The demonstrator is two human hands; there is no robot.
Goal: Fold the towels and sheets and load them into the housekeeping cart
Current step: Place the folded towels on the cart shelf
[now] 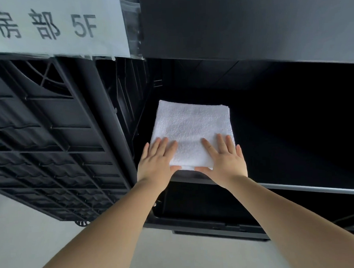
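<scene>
A folded white towel (pixel 192 127) lies flat on a dark shelf (pixel 308 187) inside the black housekeeping cart (pixel 248 23), at the shelf's left end. My left hand (pixel 158 160) rests flat on the towel's near left corner, fingers straight. My right hand (pixel 224 160) lies flat on the near right corner, fingers spread. Both thumbs sit along the towel's front edge, which slightly overhangs the shelf.
The cart's black ribbed door (pixel 50 139) stands swung open at the left, with a paper sign (pixel 51 25) above it. A lower shelf compartment (pixel 205 205) is dark beneath the towel. Pale floor (pixel 24 241) shows below. The shelf stretches dark to the right of the towel.
</scene>
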